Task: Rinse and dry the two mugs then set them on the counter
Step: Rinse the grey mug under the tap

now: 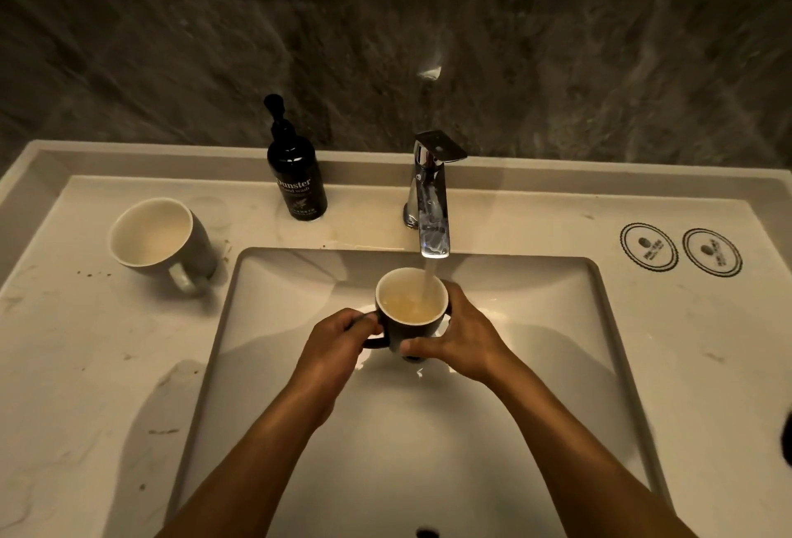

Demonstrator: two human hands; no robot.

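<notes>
Water from the tap [433, 212] fills the dark mug [410, 311], held upright over the basin [557, 366] so spill drains away. Left hand [338, 338] grips its handle; right hand [460, 334] wraps its side, steadying it. The grey mug [160, 240] waits on the bench [85, 366], left of the basin.

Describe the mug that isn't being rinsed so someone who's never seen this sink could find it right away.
Start at the white rectangular basin and look to the counter on its left. The grey mug stands there, just left of the black hand wash bottle. Unlike the dark mug held under the running tap, it sits untouched, handle facing the camera.
</notes>
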